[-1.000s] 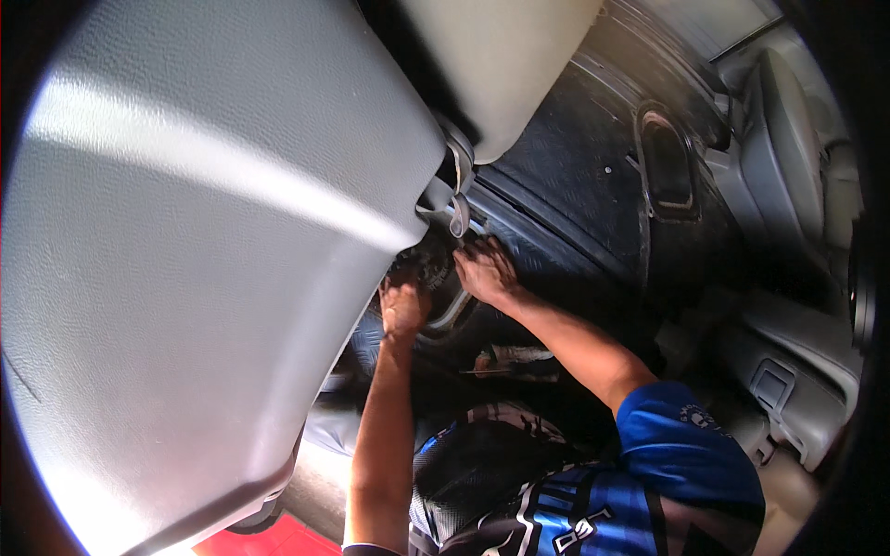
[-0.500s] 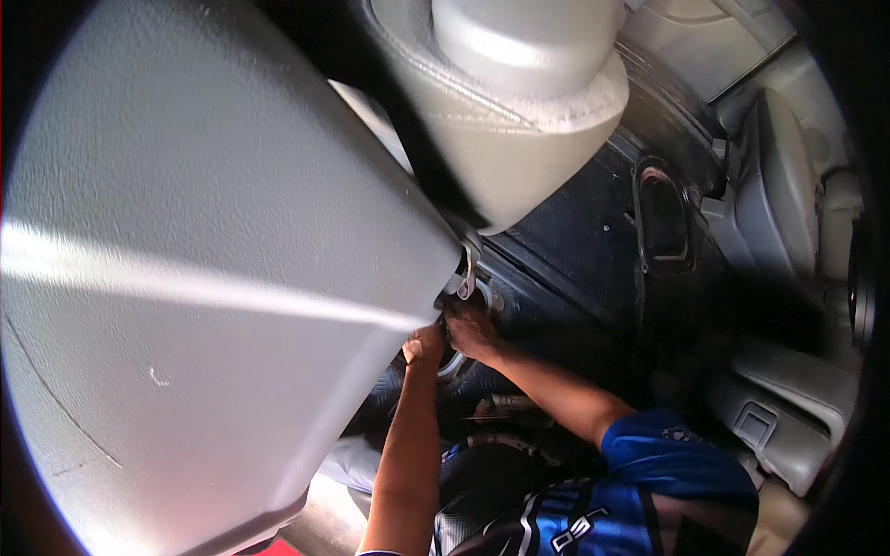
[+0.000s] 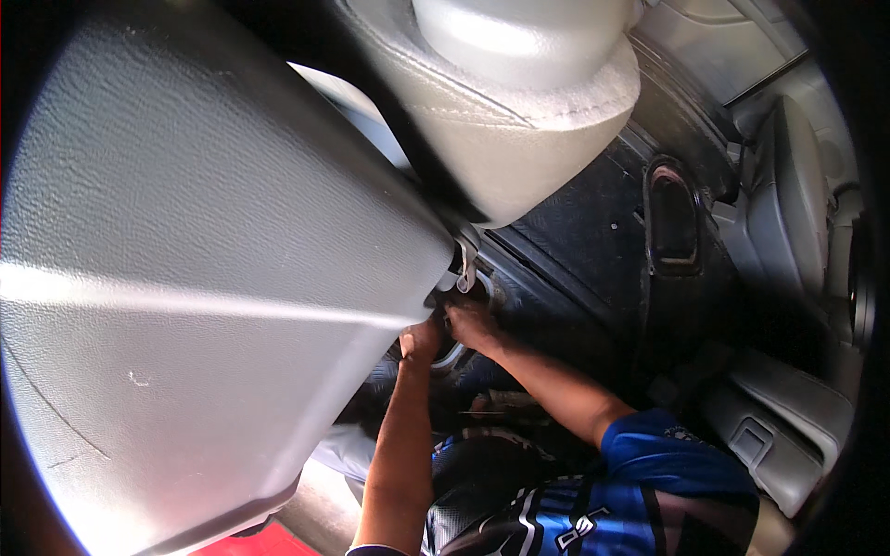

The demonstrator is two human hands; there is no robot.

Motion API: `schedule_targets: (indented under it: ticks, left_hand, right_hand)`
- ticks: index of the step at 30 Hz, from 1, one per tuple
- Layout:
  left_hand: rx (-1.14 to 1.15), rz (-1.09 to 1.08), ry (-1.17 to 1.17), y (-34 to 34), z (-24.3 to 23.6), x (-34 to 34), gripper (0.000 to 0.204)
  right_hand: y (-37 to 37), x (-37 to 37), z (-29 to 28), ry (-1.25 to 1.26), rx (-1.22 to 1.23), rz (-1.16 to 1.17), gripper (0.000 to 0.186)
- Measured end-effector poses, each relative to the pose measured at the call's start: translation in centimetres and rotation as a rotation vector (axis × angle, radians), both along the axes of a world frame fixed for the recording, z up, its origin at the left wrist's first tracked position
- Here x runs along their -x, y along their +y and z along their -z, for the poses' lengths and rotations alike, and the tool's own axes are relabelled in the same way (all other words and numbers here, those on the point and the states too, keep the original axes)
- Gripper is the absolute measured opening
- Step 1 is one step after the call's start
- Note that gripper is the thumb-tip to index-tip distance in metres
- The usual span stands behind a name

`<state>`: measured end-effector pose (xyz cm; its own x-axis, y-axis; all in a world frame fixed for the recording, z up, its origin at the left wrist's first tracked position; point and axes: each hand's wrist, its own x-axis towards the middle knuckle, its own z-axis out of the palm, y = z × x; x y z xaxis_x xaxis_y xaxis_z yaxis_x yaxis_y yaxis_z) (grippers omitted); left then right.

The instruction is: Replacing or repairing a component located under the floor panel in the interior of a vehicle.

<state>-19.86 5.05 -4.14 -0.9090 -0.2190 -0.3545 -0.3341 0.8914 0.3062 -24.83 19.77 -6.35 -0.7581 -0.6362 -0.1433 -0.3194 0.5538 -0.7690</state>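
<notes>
Both my hands reach into a rounded, metal-rimmed floor opening (image 3: pixel 491 298) beside the big grey textured panel (image 3: pixel 213 232). My left hand (image 3: pixel 419 339) is at the panel's lower edge, its fingertips out of sight. My right hand (image 3: pixel 471 324) lies just right of it, fingers bent down into the shadowed recess; what they touch is hidden. A small metal latch piece (image 3: pixel 465 278) hangs right above my fingers.
A beige seat part (image 3: pixel 519 167) overhangs the top. Dark ribbed flooring (image 3: pixel 575 241) extends right to a second oblong opening (image 3: pixel 675 218). Grey seats (image 3: pixel 788 195) line the right side, with a buckled fold (image 3: pixel 774 426) lower down. Something red (image 3: pixel 260 542) shows bottom left.
Since a second ago, my hands have drawn closer together and gone deeper into the opening. The view has shifted, bringing more of the beige seat part in at the top.
</notes>
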Motion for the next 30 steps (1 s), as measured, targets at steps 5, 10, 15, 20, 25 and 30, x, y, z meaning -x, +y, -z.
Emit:
schedule_targets:
  ticks: [5,10,15,20,25,30]
  left_hand:
    - [-0.232,-0.064,-0.117,-0.9,-0.8,1.7,0.046]
    - [-0.163,-0.023,-0.058,-3.6,-0.1,0.0,0.048]
    - [-0.124,0.105,0.0,0.7,-0.3,1.1,0.045]
    - [0.143,0.133,0.082,0.0,1.5,-0.9,0.04]
    - [0.166,0.069,-0.111,1.0,0.4,-0.4,0.034]
    - [0.122,0.07,-0.087,2.1,-0.1,2.7,0.029]
  right_hand:
    - [1.5,-0.8,-0.3,0.403,-0.224,0.154,0.027]
    - [1.0,-0.5,-3.6,0.496,-0.177,0.116,0.033]
    - [2.5,-1.9,-1.9,0.417,-0.389,0.029,0.049]
    - [1.1,-2.3,-3.1,0.274,-0.275,-0.005,0.05]
    - [1.2,-2.4,-2.7,0.309,-0.318,-0.022,0.05]
    - [0.2,-1.7,-0.2,0.51,-0.286,0.08,0.044]
